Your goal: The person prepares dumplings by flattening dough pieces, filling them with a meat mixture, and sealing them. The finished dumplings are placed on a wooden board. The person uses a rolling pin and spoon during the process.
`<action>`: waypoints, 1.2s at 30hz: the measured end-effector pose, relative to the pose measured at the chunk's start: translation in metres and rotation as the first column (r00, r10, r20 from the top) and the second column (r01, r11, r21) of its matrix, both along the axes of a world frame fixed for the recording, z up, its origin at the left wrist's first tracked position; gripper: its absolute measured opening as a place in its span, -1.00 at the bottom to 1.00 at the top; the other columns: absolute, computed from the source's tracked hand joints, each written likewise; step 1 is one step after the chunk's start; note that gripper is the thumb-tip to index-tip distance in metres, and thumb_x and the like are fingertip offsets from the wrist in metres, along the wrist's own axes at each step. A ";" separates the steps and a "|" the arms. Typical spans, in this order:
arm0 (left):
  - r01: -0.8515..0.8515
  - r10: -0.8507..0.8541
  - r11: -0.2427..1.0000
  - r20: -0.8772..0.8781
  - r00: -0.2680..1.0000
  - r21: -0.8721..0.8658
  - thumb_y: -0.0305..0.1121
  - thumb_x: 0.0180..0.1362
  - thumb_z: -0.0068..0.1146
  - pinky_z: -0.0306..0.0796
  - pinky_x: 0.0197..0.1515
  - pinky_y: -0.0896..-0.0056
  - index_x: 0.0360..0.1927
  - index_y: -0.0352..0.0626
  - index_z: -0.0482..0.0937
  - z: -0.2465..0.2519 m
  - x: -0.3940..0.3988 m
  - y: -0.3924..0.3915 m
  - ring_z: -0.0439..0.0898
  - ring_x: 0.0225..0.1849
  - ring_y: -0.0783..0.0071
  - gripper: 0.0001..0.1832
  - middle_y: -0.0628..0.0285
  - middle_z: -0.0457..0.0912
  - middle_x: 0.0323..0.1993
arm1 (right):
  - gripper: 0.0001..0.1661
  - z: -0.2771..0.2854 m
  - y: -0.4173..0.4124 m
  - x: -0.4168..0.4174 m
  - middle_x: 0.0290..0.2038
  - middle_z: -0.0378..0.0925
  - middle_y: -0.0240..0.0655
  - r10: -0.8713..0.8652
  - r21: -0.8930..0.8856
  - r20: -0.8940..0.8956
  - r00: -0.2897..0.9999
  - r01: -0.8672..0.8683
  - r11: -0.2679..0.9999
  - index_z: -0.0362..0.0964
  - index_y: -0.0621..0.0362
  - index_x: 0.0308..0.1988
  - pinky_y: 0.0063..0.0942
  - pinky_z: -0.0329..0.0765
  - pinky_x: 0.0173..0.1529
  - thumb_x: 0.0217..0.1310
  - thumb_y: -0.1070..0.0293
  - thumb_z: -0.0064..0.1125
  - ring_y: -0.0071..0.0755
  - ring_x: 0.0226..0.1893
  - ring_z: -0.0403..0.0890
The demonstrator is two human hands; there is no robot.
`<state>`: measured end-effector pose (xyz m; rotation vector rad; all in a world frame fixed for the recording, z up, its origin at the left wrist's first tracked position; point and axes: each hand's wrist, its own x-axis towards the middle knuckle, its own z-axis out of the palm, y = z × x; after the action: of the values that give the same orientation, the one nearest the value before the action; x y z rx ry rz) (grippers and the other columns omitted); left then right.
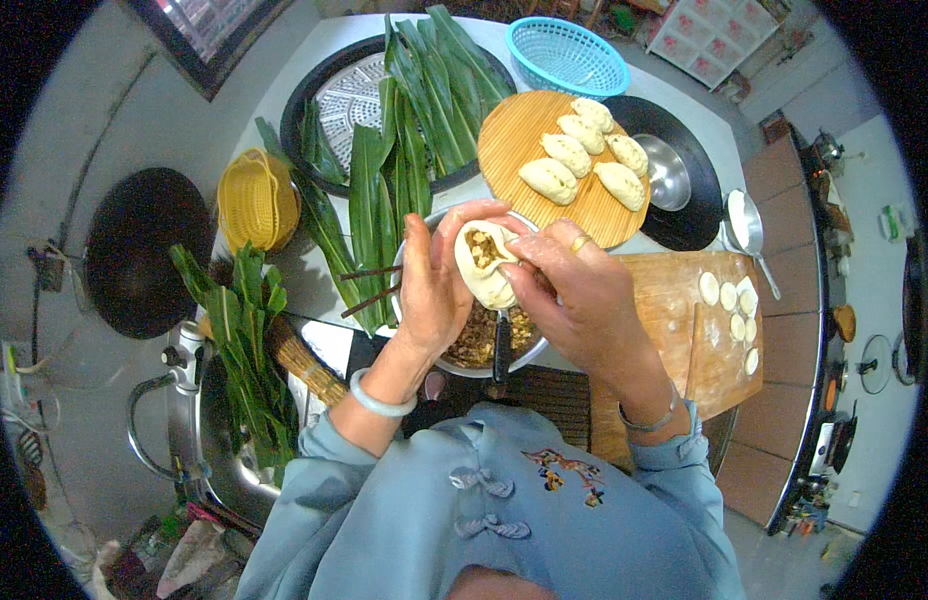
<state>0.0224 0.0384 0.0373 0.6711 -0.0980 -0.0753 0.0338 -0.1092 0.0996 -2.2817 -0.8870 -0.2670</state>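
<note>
A dough wrapper with crumbly filling showing at its top rests in my left hand. The fingers and thumb of my right hand pinch its right edge, and part of the wrapper is folded together. Under both hands stands a bowl of brown and yellow chopped filling, partly hidden by them. A black-handled utensil leans in it, and two dark chopsticks stick out past its left rim. Several shaped dumplings lie on a round slatted board beyond my right hand.
Long green leaves lie across a steamer tray. Flat dough rounds and a rolling pin are on a wooden board at right. Yellow and blue baskets stand farther off. Leaves fill the sink at left.
</note>
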 end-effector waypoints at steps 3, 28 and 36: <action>-0.078 0.084 0.996 -0.221 0.972 0.038 0.25 0.40 -0.67 0.44 0.11 0.33 -0.07 -0.24 0.51 -0.036 -0.002 -0.012 0.58 -0.07 0.37 -0.20 0.16 0.61 -0.16 | -0.79 -0.035 0.008 0.008 -0.34 0.46 -0.14 0.033 -0.072 0.126 0.991 -0.024 0.997 0.47 0.20 -0.23 -0.24 0.59 -0.29 0.11 0.36 0.22 -0.08 -0.35 0.61; -0.151 0.119 0.988 -0.489 0.864 -0.026 0.20 0.41 -0.46 0.51 -0.10 0.40 -0.21 -0.14 0.53 -0.059 -0.009 -0.017 0.61 -0.25 0.40 -0.35 0.21 0.62 -0.30 | -0.76 -0.046 0.009 0.009 -0.41 0.47 -0.14 0.111 0.051 -0.233 0.966 -0.102 0.994 0.47 0.30 -0.20 -0.28 0.48 -0.34 0.14 0.41 0.24 -0.10 -0.44 0.54; -0.093 0.067 0.995 -0.424 0.903 -0.041 0.21 0.39 -0.36 0.49 0.03 0.30 -0.03 -0.11 0.51 -0.065 -0.012 -0.017 0.60 -0.06 0.34 -0.40 0.19 0.61 -0.11 | -0.68 -0.059 0.007 0.011 -0.45 0.43 -0.19 0.102 -0.051 -0.062 0.993 -0.105 0.993 0.51 0.25 -0.08 -0.28 0.49 -0.36 0.14 0.39 0.22 -0.12 -0.44 0.55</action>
<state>0.0103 0.0217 -0.0272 0.5849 0.3459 -0.1367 0.0452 -0.1025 0.0404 -2.2723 -0.9889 -0.1297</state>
